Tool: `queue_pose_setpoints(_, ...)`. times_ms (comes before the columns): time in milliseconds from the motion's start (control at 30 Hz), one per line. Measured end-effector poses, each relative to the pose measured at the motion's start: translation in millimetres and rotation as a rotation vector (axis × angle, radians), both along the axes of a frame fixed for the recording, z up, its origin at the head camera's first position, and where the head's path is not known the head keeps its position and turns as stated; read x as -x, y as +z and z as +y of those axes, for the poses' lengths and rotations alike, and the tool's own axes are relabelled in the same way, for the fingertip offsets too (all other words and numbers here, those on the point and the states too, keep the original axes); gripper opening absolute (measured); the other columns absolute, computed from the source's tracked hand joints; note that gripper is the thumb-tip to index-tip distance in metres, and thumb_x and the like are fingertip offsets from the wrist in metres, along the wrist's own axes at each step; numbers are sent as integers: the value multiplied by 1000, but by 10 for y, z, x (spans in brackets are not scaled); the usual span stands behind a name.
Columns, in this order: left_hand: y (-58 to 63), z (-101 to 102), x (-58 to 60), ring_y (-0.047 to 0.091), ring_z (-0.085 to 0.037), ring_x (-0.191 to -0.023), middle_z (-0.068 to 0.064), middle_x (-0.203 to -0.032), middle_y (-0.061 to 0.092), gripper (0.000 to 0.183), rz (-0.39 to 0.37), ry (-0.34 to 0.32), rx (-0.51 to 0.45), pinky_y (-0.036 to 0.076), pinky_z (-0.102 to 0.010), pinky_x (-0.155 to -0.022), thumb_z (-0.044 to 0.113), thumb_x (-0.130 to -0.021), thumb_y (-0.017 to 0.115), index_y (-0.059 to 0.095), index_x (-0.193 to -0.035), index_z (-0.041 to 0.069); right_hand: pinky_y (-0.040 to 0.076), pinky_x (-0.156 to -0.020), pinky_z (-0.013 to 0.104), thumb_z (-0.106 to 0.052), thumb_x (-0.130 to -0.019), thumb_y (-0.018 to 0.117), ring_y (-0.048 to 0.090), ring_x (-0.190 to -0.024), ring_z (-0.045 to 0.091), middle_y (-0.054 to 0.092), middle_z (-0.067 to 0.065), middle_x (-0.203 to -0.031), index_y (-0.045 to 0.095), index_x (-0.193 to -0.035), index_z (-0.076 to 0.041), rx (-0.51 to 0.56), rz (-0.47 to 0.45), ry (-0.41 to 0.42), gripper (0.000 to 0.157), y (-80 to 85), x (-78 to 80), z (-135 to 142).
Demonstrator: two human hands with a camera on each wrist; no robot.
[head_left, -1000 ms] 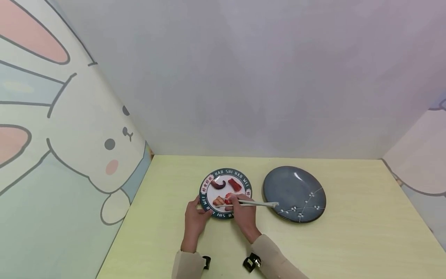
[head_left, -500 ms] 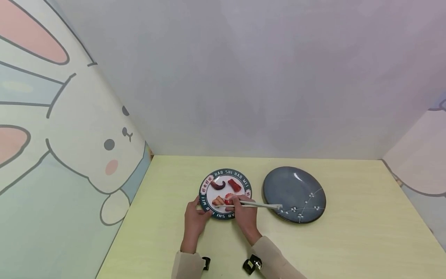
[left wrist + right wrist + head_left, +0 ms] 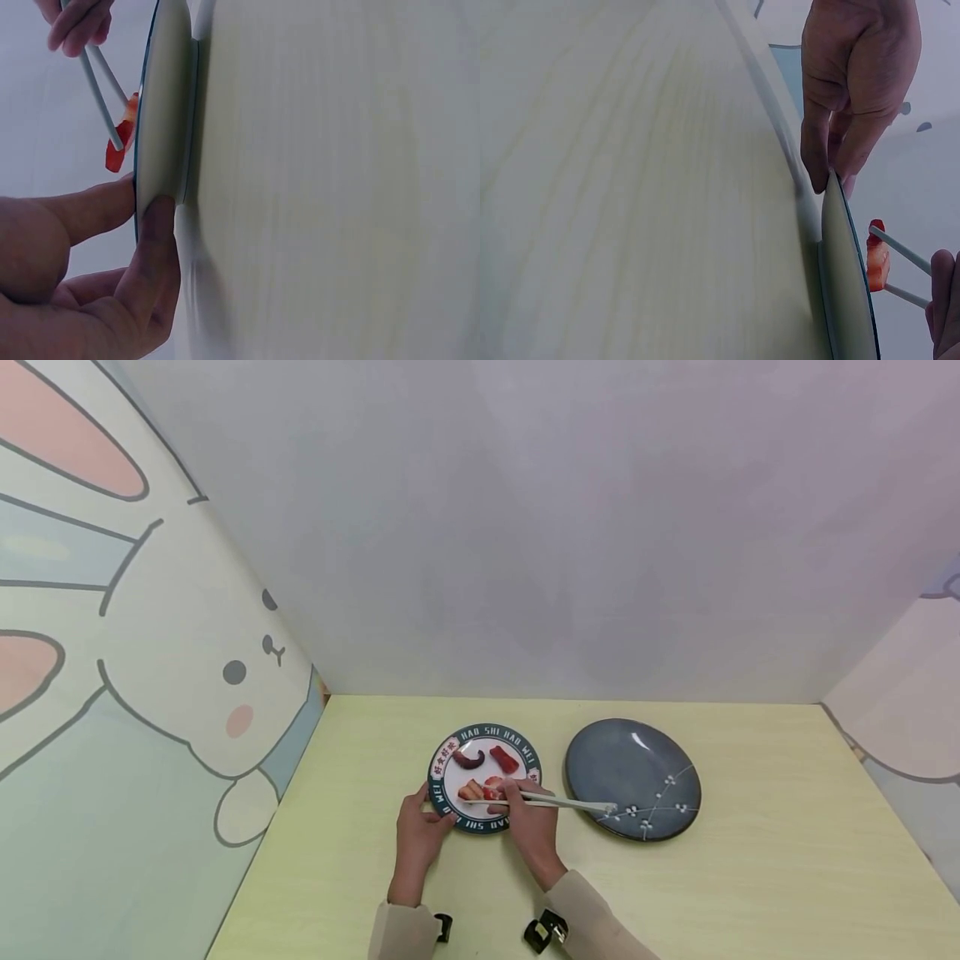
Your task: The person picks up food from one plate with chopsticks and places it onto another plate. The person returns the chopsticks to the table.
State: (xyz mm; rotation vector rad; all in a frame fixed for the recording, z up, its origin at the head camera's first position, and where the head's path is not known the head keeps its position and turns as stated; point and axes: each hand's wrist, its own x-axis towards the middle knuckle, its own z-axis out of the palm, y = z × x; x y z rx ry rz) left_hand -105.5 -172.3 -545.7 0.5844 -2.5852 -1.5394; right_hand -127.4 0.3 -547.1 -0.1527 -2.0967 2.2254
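My left hand (image 3: 420, 837) pinches the near-left rim of a white plate (image 3: 437, 793) with a dark green lettered border. The thumb is on top and fingers are beneath the rim in the left wrist view. My right hand (image 3: 531, 827) grips pale chopsticks (image 3: 573, 804), their tips at an orange-striped food piece (image 3: 469, 791) on the plate. In the right wrist view the chopsticks reach both ends of a red-orange piece (image 3: 877, 259). Beside the striped piece lies a red-and-white piece (image 3: 492, 783), partly behind the right fingers. A dark curved piece (image 3: 468, 762) and a red piece (image 3: 504, 760) lie farther back.
A blue-grey plate (image 3: 626, 764) with white blossoms stands to the right, the chopsticks' back ends overlapping its near-left edge in the head view. Behind the pale yellow table (image 3: 765, 827) rises a grey wall (image 3: 525, 568); a rabbit mural (image 3: 187, 668) covers the left wall.
The right hand has shifted slightly to the right, and the chopsticks' back ends have swung right and a little nearer. Their tips stay by the striped piece. The left hand keeps its place.
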Motion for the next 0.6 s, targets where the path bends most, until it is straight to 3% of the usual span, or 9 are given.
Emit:
queue_pose_setpoints(233, -1, 2, -2, 65, -22, -87, -24, -128, 57, 77, 7, -1, 5, 51, -25, -65, -5, -85, 81, 45, -152, -13, 62, -65, 29, 1, -104, 62, 77, -63, 22, 72, 33, -90, 75, -101, 17, 126, 46, -46, 21, 11, 11, 40)
queue_pose_setpoints(600, 4, 3, -6, 65, -21, -86, -25, -128, 57, 77, 16, -4, 7, 50, -25, -64, -6, -84, 82, 45, -151, -14, 62, -66, 28, 0, -105, 60, 78, -64, 18, 74, 35, -95, 73, -100, 18, 147, 52, -60, 22, 27, 27, 156)
